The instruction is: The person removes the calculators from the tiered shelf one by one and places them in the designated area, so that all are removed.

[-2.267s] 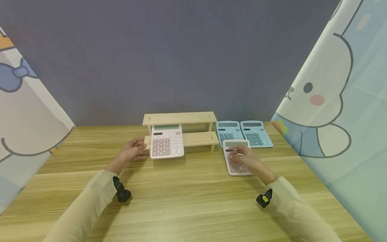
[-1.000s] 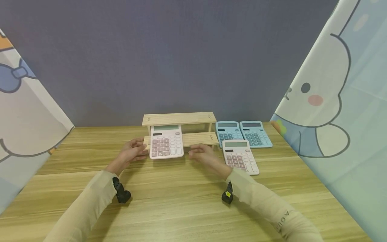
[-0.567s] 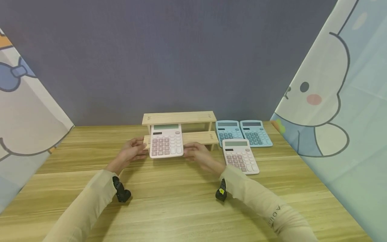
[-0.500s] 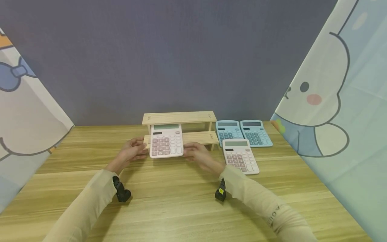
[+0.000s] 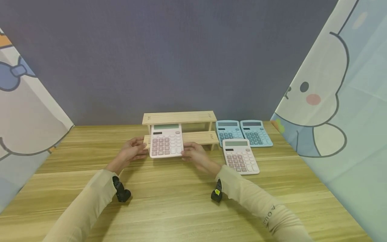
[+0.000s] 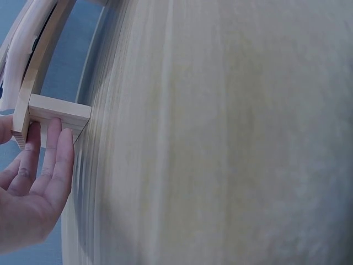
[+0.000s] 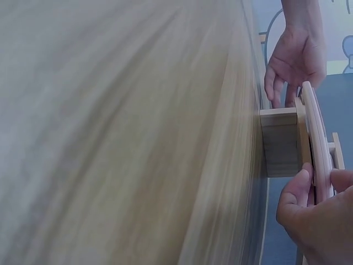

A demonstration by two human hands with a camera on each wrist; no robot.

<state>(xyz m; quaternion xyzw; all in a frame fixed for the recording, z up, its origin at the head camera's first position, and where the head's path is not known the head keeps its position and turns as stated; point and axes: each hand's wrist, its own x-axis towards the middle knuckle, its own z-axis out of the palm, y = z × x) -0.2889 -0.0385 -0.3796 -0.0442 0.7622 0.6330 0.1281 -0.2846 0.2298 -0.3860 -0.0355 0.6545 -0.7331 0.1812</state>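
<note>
A pink calculator lies face up on the lower board of a small two-tier wooden shelf, its front end jutting past the board. My right hand pinches its lower right edge; in the right wrist view the thumb and fingers of that right hand sit on either side of the pink calculator. At the shelf's left end my left hand holds the board. In the left wrist view, the left hand has fingers under the board, touching the wooden leg, thumb on the other side.
A second pink calculator lies on the wooden table, right of the shelf. Behind it rest two blue calculators, a left blue calculator and a right blue calculator. A dark panel rises behind the shelf.
My right hand has left the pink calculator on the table and moved left to the one on the shelf, now pinching its lower right edge. The left hand has stayed at the shelf's end.
</note>
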